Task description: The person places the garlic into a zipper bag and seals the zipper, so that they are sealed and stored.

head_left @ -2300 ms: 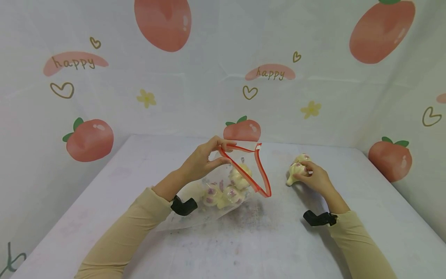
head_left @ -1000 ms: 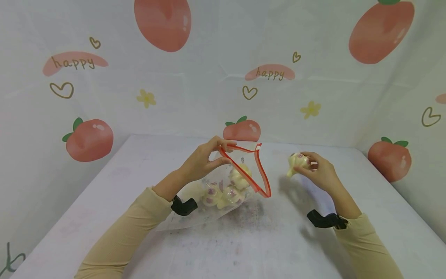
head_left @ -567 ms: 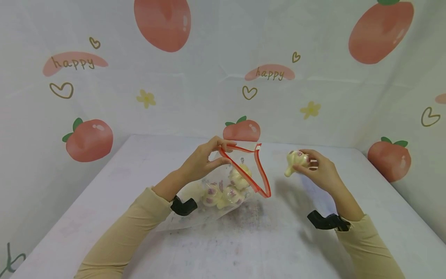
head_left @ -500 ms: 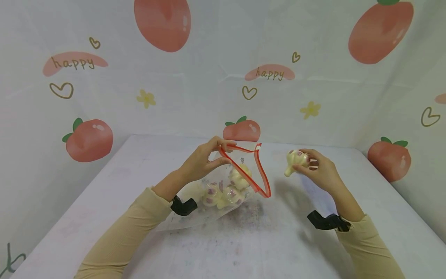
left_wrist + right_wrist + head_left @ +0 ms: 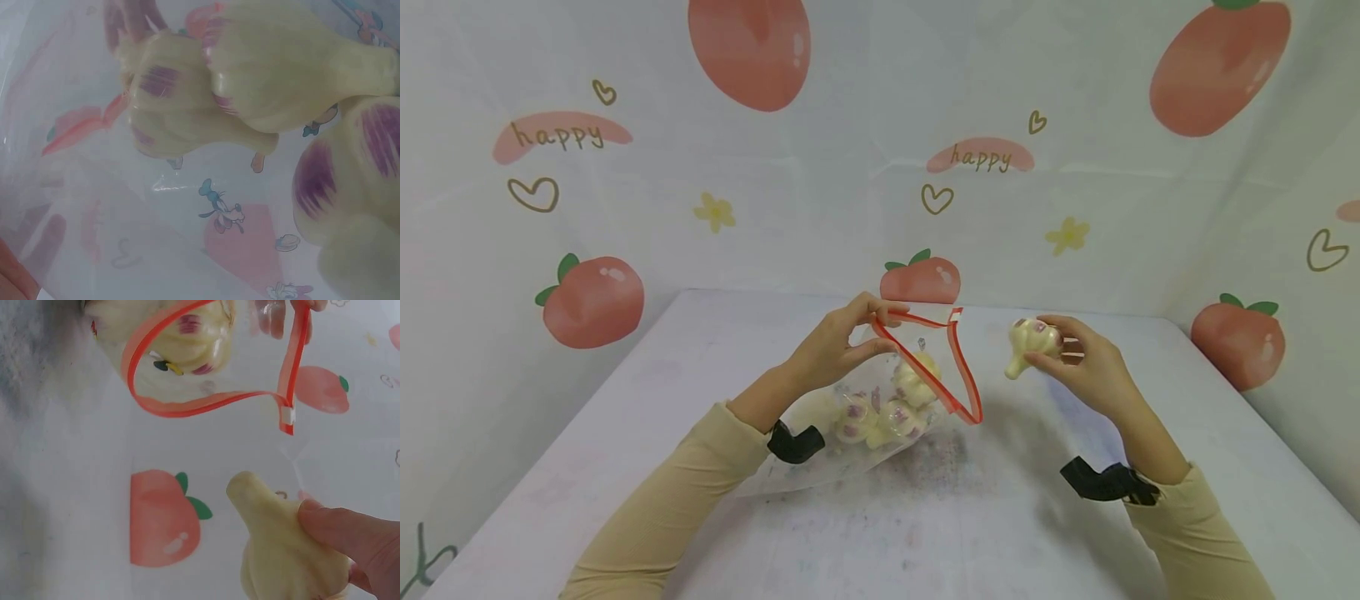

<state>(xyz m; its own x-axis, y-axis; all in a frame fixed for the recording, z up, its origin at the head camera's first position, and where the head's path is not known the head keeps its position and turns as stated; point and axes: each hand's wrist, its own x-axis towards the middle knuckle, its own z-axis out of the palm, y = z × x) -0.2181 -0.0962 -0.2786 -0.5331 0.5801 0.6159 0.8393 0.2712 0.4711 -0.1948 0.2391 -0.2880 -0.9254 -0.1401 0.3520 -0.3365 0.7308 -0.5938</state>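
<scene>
A clear zip bag point(image 5: 966, 371) with a red-edged mouth and white slider lies on the table, its mouth spread towards the right. My left hand point(image 5: 842, 337) pinches the upper rim of that mouth. Several garlic bulbs point(image 5: 917, 379) with purple patches are inside; the left wrist view shows them close up through the film. To the right of the bag, my right hand point(image 5: 1086, 362) holds another garlic bulb point(image 5: 1032, 343) above the table, between thumb and fingers. Its stem points down and left in the head view, and towards the bag's mouth in the right wrist view.
The white table point(image 5: 925, 533) has dark smudges near the bag. Behind it hangs a white cloth point(image 5: 820, 208) printed with red fruit, hearts and the word "happy". A black wrist camera point(image 5: 797, 442) overlaps the bag's left part.
My right hand has lifted the garlic bulb off the table and shifted it slightly left towards the bag. The left hand and the bag have stayed where they were.
</scene>
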